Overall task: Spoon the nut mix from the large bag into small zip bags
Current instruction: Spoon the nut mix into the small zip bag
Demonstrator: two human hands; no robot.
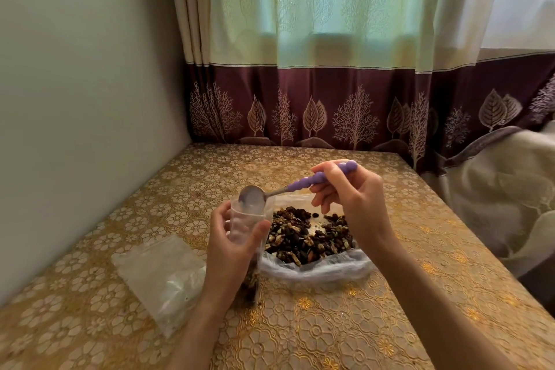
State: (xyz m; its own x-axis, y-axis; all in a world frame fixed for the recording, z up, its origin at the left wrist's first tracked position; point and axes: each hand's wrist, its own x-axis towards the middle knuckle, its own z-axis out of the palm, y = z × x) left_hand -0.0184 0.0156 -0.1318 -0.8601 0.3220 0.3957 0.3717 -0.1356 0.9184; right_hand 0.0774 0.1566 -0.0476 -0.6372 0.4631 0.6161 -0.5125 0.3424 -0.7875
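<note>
**An emptied spoon over the small bag's mouth**

Head view: we take the large bag (315, 252) as our landmark. It lies open on the gold-patterned table (330, 333), its rim rolled down around a heap of dark nut mix (309, 234). Just left of it, touching its edge, our left hand (231, 246) holds a small zip bag (244, 219) upright, thumb and fingers curled round its sides; some mix seems to have settled at its bottom, mostly hidden by the hand. Above the large bag's far side, our right hand (351, 192) pinches the purple handle of a spoon (285, 189). The spoon's bowl sits at the small bag's open mouth and looks empty. Further left, well apart from the large bag, a clear plastic bag (162, 276) lies flat, probably spare zip bags.

We judge that a spoonful has been tipped in. The next move calls for swinging the spoon right, into the heap, while the left hand keeps the mouth open.
</note>
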